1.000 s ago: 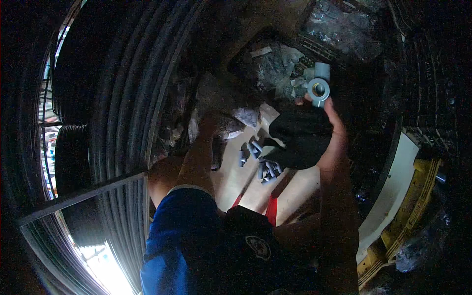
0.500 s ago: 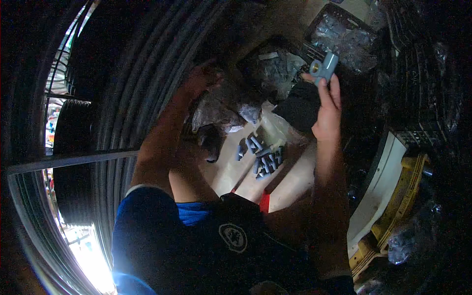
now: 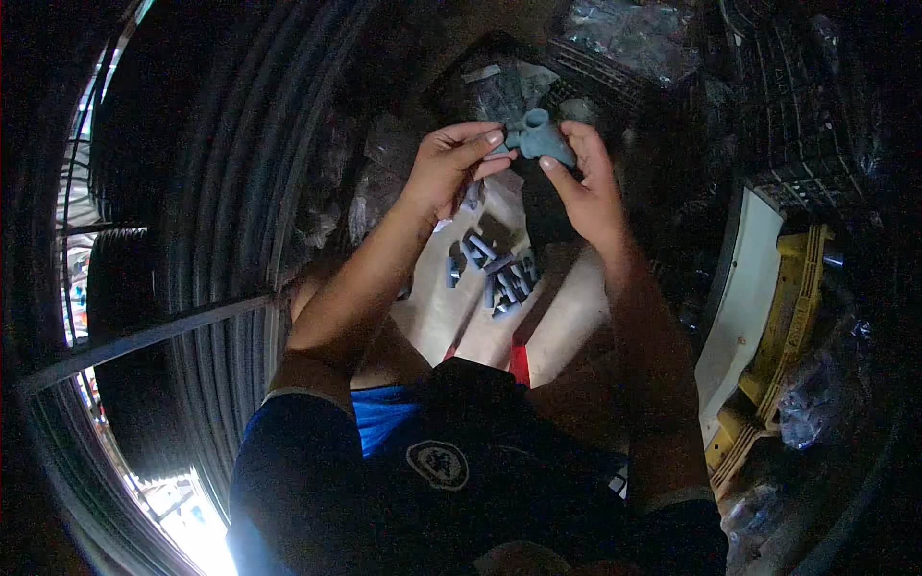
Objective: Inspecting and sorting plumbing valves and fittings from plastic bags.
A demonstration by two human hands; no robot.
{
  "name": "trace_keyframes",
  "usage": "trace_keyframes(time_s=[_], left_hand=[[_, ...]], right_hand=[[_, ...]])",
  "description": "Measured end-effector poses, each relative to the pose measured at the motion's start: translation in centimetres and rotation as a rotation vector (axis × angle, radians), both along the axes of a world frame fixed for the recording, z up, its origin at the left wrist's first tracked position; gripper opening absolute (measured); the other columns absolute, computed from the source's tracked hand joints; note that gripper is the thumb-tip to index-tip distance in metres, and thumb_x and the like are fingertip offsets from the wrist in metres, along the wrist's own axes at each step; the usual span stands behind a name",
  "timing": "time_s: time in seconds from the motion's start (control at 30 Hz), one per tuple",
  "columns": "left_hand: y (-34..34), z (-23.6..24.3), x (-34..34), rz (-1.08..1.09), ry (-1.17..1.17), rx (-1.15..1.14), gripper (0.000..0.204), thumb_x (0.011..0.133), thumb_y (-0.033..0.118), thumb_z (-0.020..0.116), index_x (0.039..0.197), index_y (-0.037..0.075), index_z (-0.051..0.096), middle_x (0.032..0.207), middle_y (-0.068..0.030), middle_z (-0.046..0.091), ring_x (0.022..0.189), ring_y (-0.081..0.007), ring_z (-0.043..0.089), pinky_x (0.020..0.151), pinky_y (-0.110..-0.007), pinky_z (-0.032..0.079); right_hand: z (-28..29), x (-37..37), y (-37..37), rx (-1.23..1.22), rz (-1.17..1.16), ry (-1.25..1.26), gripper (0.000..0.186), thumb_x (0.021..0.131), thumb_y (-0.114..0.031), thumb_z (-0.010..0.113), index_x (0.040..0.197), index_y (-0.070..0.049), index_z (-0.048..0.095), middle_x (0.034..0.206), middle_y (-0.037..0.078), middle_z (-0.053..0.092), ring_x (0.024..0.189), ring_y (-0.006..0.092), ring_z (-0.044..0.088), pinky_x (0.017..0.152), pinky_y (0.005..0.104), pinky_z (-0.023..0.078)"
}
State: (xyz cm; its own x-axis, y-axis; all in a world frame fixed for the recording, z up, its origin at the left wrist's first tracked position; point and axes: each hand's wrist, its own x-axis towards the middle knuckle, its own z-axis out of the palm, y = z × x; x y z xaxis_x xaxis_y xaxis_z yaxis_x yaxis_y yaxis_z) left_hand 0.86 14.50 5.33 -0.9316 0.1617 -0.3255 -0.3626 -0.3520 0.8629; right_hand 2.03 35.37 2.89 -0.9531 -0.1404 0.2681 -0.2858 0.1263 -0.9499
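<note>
Held up in front of me, a blue-grey plastic pipe tee (image 3: pixel 545 140) sits in my right hand (image 3: pixel 595 187), thumb and fingers round its body, one round opening facing up. My left hand (image 3: pixel 449 165) pinches a smaller blue-grey piece (image 3: pixel 500 147) right beside the tee. Whether the two pieces touch or join, I cannot tell. Below my hands, several grey pipe fittings (image 3: pixel 495 274) lie in a loose pile on the pale floor.
Coils of dark pipe (image 3: pixel 226 192) stand along the left behind a metal bar (image 3: pixel 144 341). Ahead are black crates with clear plastic bags (image 3: pixel 629 43). On the right lie a white panel (image 3: pixel 735 298) and a yellow crate (image 3: pixel 783 331).
My left hand has come from the bags at the left over to the tee and now pinches a small piece. My right hand has moved left and turned the tee.
</note>
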Motion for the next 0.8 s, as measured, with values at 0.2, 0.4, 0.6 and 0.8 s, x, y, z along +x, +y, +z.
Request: trace_keyframes(time_s=[0.2,0.4,0.6,0.8], left_hand=[[1.3,0.0,-1.7,-0.143,0.017,-0.135,0.028,0.086,0.011,0.072,0.11,-0.003,0.066,0.092,-0.0106,0.07,0.074,-0.0178,0.068,0.067,-0.029,0.058],[2.1,-0.9,-2.7,-0.193,0.048,-0.079,0.029,0.082,0.007,0.076,0.108,-0.004,0.067,0.087,-0.0111,0.069,0.073,-0.0163,0.068,0.065,-0.028,0.059],[3.0,-1.1,-1.9,-0.209,0.184,-0.161,0.031,0.078,0.0,0.077,0.108,0.0,0.069,0.092,-0.0109,0.07,0.077,-0.0139,0.067,0.072,-0.027,0.058],[3.6,-0.4,-2.0,-0.181,0.574,-0.349,0.021,0.081,0.0,0.074,0.102,0.0,0.073,0.115,-0.0168,0.064,0.108,-0.0167,0.06,0.084,-0.025,0.049]], right_hand=[[-0.4,0.2,1.8,-0.205,0.076,-0.199,0.051,0.089,-0.007,0.068,0.132,0.0,0.042,0.122,0.015,0.057,0.114,0.0199,0.055,0.096,0.0323,0.042],[-0.9,-0.9,3.0,0.123,-0.073,-0.076,0.048,0.085,-0.016,0.074,0.124,0.0,0.051,0.116,0.012,0.062,0.109,0.0199,0.058,0.093,0.034,0.045],[-0.2,-1.4,4.2,0.129,0.043,-0.416,0.048,0.083,-0.022,0.076,0.122,-0.002,0.057,0.109,0.011,0.064,0.1,0.0197,0.061,0.087,0.0344,0.048],[-0.4,-0.2,2.9,0.037,-0.153,-0.31,0.049,0.084,-0.019,0.076,0.125,-0.005,0.055,0.109,0.01,0.063,0.091,0.0168,0.062,0.079,0.0308,0.051]])
